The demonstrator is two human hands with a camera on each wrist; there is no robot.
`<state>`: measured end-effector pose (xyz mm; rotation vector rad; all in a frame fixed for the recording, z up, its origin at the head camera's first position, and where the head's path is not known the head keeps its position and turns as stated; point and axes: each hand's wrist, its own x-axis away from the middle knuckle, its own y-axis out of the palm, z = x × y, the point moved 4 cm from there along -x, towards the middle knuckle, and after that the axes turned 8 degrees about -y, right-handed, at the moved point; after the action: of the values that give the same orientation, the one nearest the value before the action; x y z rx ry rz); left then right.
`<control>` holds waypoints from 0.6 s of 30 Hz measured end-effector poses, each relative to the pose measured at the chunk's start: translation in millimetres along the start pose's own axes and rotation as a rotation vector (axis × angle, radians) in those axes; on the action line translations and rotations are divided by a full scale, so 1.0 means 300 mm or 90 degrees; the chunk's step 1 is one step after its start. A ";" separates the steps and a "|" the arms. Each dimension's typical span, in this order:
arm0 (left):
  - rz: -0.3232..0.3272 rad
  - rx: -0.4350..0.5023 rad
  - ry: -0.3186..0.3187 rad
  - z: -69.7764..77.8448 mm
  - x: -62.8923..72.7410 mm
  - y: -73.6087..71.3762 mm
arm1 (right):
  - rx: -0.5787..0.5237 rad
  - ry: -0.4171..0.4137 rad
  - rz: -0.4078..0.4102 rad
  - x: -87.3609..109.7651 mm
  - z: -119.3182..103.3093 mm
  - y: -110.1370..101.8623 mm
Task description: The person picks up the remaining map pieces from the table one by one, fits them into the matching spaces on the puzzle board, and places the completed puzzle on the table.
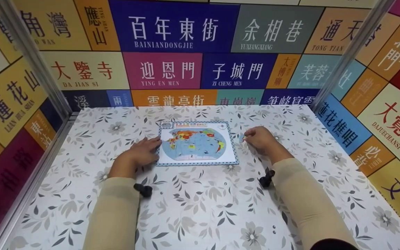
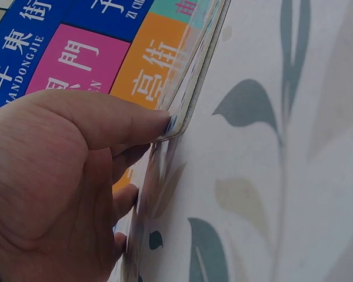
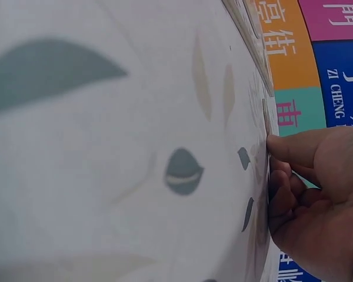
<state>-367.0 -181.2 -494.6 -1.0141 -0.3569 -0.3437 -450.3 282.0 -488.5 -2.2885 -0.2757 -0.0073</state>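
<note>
A world map jigsaw puzzle point(image 1: 194, 160) lies flat on the table, its white border edged with blue dots. My left hand point(image 1: 141, 152) rests at its left side, fingers loosely extended. In the left wrist view the left thumb point(image 2: 126, 120) touches the puzzle board's corner point(image 2: 179, 120), with the other fingers on the table beside it. To the right of the puzzle, my right hand point(image 1: 260, 139) pinches a small thin puzzle piece point(image 1: 244, 138) close over the table. In the right wrist view only the thin edge of that piece point(image 3: 266, 114) shows by the thumb; its face is hidden.
A white table point(image 1: 200, 208) with grey leaf and flower print spreads under everything. Panels with Chinese place names point(image 1: 172, 27) stand behind and on both sides, with metal posts point(image 1: 352, 52) at the corners. Small black devices point(image 1: 143, 190) are strapped at both wrists.
</note>
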 end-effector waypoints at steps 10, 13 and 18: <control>0.008 -0.008 0.020 0.004 -0.001 0.004 | -0.038 0.016 -0.031 -0.017 -0.002 0.012; 0.007 -0.005 0.019 0.004 -0.001 0.005 | -0.035 0.006 -0.038 -0.014 -0.011 0.016; 0.008 -0.007 0.018 0.004 0.000 0.003 | -0.005 0.022 -0.037 -0.009 -0.020 0.022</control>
<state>-366.7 -179.7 -494.7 -1.0215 -0.3240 -0.3487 -451.0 272.8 -489.8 -2.2850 -0.3247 -0.0777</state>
